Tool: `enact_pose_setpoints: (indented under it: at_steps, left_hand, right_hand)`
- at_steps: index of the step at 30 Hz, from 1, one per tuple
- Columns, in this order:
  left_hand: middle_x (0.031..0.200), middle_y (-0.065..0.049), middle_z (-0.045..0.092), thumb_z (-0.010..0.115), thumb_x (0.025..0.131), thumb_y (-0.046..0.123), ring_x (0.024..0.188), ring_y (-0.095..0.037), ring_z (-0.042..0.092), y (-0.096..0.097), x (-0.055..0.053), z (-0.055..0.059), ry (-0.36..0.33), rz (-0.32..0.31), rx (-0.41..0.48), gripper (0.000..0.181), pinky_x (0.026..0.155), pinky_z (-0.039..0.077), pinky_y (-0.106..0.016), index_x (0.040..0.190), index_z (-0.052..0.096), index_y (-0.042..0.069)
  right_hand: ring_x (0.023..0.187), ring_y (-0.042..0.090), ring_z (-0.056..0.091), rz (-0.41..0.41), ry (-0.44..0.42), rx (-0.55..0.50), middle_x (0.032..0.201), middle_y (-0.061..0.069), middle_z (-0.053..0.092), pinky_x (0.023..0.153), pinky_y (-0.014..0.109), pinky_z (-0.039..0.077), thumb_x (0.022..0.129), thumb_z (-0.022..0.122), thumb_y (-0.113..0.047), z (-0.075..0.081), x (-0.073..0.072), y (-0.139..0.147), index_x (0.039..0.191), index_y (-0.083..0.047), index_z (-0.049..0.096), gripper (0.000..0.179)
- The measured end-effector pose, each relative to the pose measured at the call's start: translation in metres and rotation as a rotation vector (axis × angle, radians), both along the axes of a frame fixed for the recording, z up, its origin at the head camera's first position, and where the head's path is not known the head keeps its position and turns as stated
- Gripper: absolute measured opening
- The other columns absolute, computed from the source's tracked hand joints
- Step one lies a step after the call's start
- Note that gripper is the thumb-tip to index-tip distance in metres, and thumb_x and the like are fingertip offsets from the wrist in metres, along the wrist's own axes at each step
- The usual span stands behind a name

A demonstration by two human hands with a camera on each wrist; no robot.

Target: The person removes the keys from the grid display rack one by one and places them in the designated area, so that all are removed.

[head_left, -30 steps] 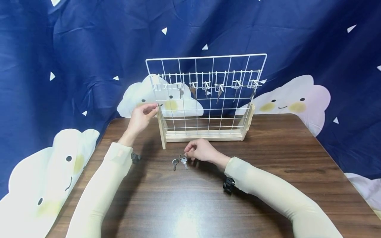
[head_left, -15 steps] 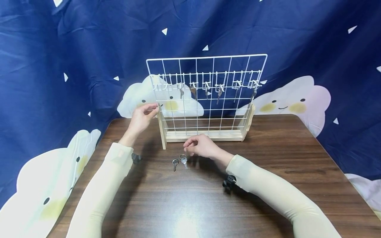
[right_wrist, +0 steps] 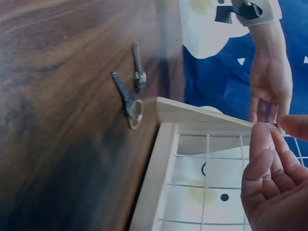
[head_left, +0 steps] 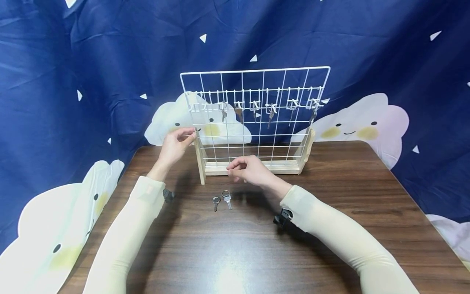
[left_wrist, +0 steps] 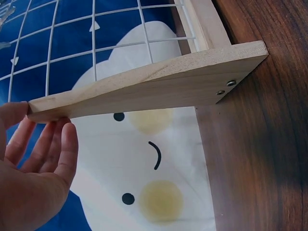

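Observation:
My left hand point(head_left: 173, 147) grips the upper end of the left wooden side post point(left_wrist: 144, 89) of a white wire grid rack point(head_left: 258, 134). In the left wrist view the thumb lies on one face, the fingers against the other. My right hand point(head_left: 253, 170) hovers before the rack's wooden base, above the table. In the right wrist view its thumb and forefinger point(right_wrist: 260, 139) stand slightly apart, with nothing visible between them. Two keys lie on the table below it: a dark key point(head_left: 216, 203) and a silver key point(head_left: 227, 200) with a ring.
Several keys, among them a brown key point(head_left: 238, 113), hang from white hooks along the grid. The two leftmost hooks point(head_left: 198, 107) carry none. The rack stands on a brown wooden table point(head_left: 330, 196) before a blue cloth point(head_left: 110, 49) with clouds.
My right hand has risen from beside the silver key and moved slightly forward, toward the rack's base. Both keys on the table and my left hand have stayed in place.

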State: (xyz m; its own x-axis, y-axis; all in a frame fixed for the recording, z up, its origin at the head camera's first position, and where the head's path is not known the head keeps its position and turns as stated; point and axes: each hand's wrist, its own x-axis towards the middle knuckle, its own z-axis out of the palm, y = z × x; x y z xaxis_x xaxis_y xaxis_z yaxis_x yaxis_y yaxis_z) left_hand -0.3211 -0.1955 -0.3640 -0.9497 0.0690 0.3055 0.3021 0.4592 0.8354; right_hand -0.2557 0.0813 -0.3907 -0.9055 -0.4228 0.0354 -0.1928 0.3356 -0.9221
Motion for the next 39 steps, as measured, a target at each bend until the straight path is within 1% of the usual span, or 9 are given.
enact_pose_setpoints:
  at_steps: [2, 6, 13, 19, 27, 30, 34, 37, 39]
  left_hand:
    - [0.127, -0.017, 0.069, 0.068, 0.096, 0.028, 0.108, -0.032, 0.07, 0.0, 0.0, 0.0, 0.004, 0.003, 0.001, 0.039, 0.084, 0.062, -0.022, 0.127, 0.066, 0.004]
    - [0.127, -0.017, 0.069, 0.067, 0.096, 0.029, 0.106, -0.031, 0.071, 0.0, 0.0, -0.001, 0.014, 0.014, -0.005, 0.039, 0.084, 0.062, -0.023, 0.127, 0.067, 0.004]
    - [0.126, -0.015, 0.07, 0.068, 0.096, 0.026, 0.107, -0.03, 0.071, 0.0, 0.0, -0.002, 0.009, 0.023, 0.004, 0.037, 0.084, 0.062, -0.024, 0.126, 0.067, 0.005]
    - [0.128, -0.017, 0.069, 0.068, 0.096, 0.026, 0.109, -0.031, 0.071, 0.0, 0.001, -0.002, 0.008, 0.023, 0.0, 0.038, 0.086, 0.062, -0.026, 0.127, 0.067, 0.005]
    - [0.129, -0.017, 0.068, 0.067, 0.097, 0.029, 0.111, -0.032, 0.07, 0.0, 0.001, -0.002, 0.001, 0.013, 0.009, 0.04, 0.086, 0.062, -0.027, 0.128, 0.066, 0.005]
    - [0.129, -0.017, 0.068, 0.067, 0.097, 0.028, 0.111, -0.031, 0.07, 0.0, 0.0, -0.002, 0.002, 0.012, 0.009, 0.039, 0.086, 0.062, -0.025, 0.128, 0.066, 0.005]
    - [0.128, -0.016, 0.068, 0.067, 0.097, 0.027, 0.11, -0.031, 0.07, 0.0, 0.0, -0.001, 0.002, 0.009, 0.013, 0.038, 0.084, 0.062, -0.024, 0.128, 0.066, 0.005]
    - [0.129, -0.017, 0.068, 0.067, 0.097, 0.028, 0.111, -0.032, 0.07, -0.001, 0.001, -0.001, 0.003, 0.0, 0.016, 0.039, 0.086, 0.063, -0.028, 0.128, 0.066, 0.004]
    - [0.129, -0.018, 0.067, 0.066, 0.097, 0.028, 0.111, -0.033, 0.069, -0.001, 0.001, -0.002, 0.003, -0.006, 0.017, 0.04, 0.088, 0.063, -0.033, 0.128, 0.065, 0.003]
  right_hand:
    - [0.07, 0.03, 0.071, -0.01, 0.005, -0.017, 0.075, -0.002, 0.072, 0.046, 0.023, 0.048, 0.088, 0.073, -0.012, 0.004, -0.001, 0.0, 0.104, -0.006, 0.074, 0.017]
    - [0.064, 0.013, 0.069, -0.024, 0.018, -0.036, 0.077, 0.001, 0.072, 0.047, 0.022, 0.049, 0.088, 0.074, -0.013, 0.01, -0.002, -0.001, 0.103, -0.007, 0.074, 0.015]
    - [0.073, 0.028, 0.073, -0.044, 0.056, -0.051, 0.08, 0.008, 0.074, 0.046, 0.019, 0.045, 0.089, 0.074, -0.017, 0.02, -0.004, -0.002, 0.102, -0.01, 0.074, 0.014]
    - [0.073, 0.025, 0.071, -0.096, 0.094, -0.078, 0.083, 0.006, 0.075, 0.048, 0.021, 0.048, 0.09, 0.074, -0.019, 0.03, -0.008, -0.002, 0.102, -0.011, 0.074, 0.015]
    - [0.085, 0.036, 0.074, -0.142, 0.078, -0.148, 0.089, 0.006, 0.075, 0.05, 0.02, 0.051, 0.09, 0.074, -0.021, 0.043, -0.008, -0.004, 0.105, -0.011, 0.073, 0.018]
    - [0.082, 0.037, 0.073, -0.145, 0.096, -0.157, 0.091, 0.013, 0.075, 0.049, 0.021, 0.05, 0.09, 0.074, -0.021, 0.047, -0.008, -0.006, 0.107, -0.007, 0.073, 0.021]
    - [0.072, 0.022, 0.072, -0.149, 0.115, -0.173, 0.097, 0.021, 0.074, 0.05, 0.02, 0.05, 0.09, 0.074, -0.02, 0.05, -0.009, -0.008, 0.108, -0.006, 0.072, 0.023]
    - [0.068, 0.012, 0.07, -0.157, 0.114, -0.189, 0.1, 0.019, 0.074, 0.05, 0.02, 0.05, 0.09, 0.074, -0.02, 0.053, -0.01, -0.009, 0.107, -0.008, 0.072, 0.021]
    - [0.068, 0.011, 0.07, -0.165, 0.11, -0.206, 0.102, 0.019, 0.074, 0.049, 0.02, 0.05, 0.09, 0.073, -0.018, 0.055, -0.011, -0.01, 0.107, -0.009, 0.072, 0.02]
